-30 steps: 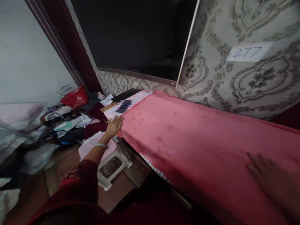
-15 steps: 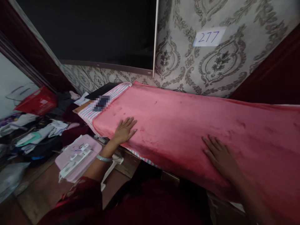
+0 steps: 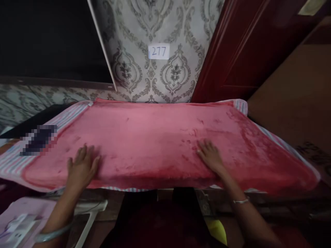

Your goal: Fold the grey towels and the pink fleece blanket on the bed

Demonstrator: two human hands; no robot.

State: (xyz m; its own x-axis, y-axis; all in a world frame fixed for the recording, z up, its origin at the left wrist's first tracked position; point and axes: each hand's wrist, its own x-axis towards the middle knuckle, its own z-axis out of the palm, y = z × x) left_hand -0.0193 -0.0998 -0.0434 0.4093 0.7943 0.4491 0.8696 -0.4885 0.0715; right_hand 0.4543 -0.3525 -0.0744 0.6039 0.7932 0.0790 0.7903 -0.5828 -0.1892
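A pink plush blanket (image 3: 144, 134) covers a long table, and its nap shows darker red rubbed marks on the right. Beneath it, a striped cloth (image 3: 69, 115) shows along the left end, the right end and part of the front edge. My left hand (image 3: 82, 165) rests palm down on the left part of the blanket, fingers spread. Farther right, my right hand (image 3: 210, 156) lies flat on the blanket near its front, slightly blurred, fingers stretched out. Neither hand holds anything. A pixelated dark object (image 3: 38, 139) lies on the striped cloth at the left end.
A dark screen (image 3: 51, 41) stands behind at left, before patterned wallpaper with a paper label (image 3: 159, 51). Dark red wood (image 3: 232, 51) and a brown cardboard surface (image 3: 294, 100) border the right. A power strip (image 3: 22, 230) lies on a pink board at lower left.
The view has swung right, bringing in the blanket's right end. Both hands remain flat on the blanket; my right hand now lies left of the dark rubbed marks.
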